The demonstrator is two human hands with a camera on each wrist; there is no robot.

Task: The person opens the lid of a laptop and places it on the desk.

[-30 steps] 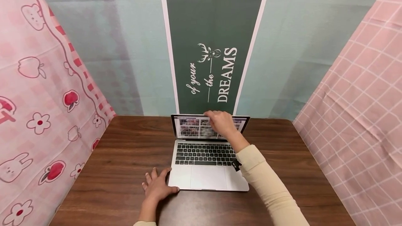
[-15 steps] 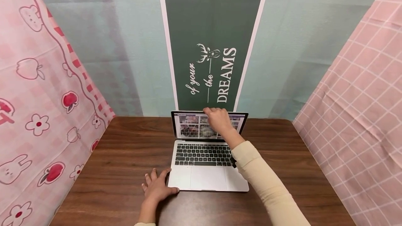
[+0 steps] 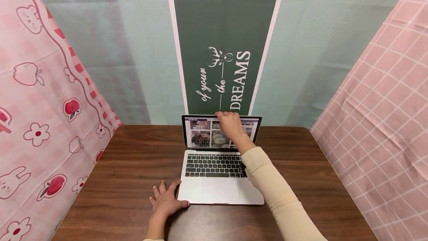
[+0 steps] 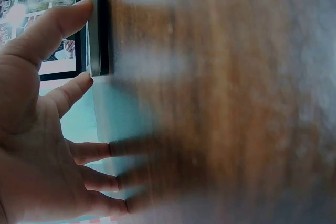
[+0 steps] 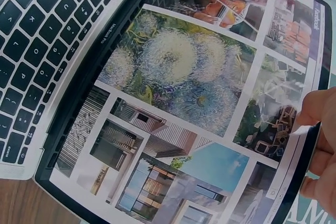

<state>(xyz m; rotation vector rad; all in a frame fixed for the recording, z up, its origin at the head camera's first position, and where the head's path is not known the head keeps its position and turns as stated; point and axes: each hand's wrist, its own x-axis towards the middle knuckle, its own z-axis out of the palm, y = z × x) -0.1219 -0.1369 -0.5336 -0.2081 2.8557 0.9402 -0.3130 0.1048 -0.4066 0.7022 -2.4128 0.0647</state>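
Note:
A silver laptop [image 3: 220,190] with black keys stands on the table, its lid [image 3: 199,135] raised and its screen lit with a grid of pictures. My right hand [image 3: 231,125] grips the lid's top edge near the middle. In the right wrist view the thumb of that hand [image 5: 323,111] lies at the screen side, with fingers behind the lid. My left hand [image 3: 165,201] rests at the laptop's front left corner. Its thumb touches the front edge and its index finger the left side. The left wrist view shows the left hand [image 4: 31,114] with fingers spread apart.
The brown wooden table [image 3: 137,159] runs up to a pale blue-green curtain [image 3: 150,66] with a dark green printed panel [image 3: 227,18]. Pink printed cloth [image 3: 50,129] hangs on the left, and pink checked cloth [image 3: 378,114] on the right.
The lid has tilted further back and its top edge stands higher in the head view. My right hand has moved up with it. The left hand stays at the corner.

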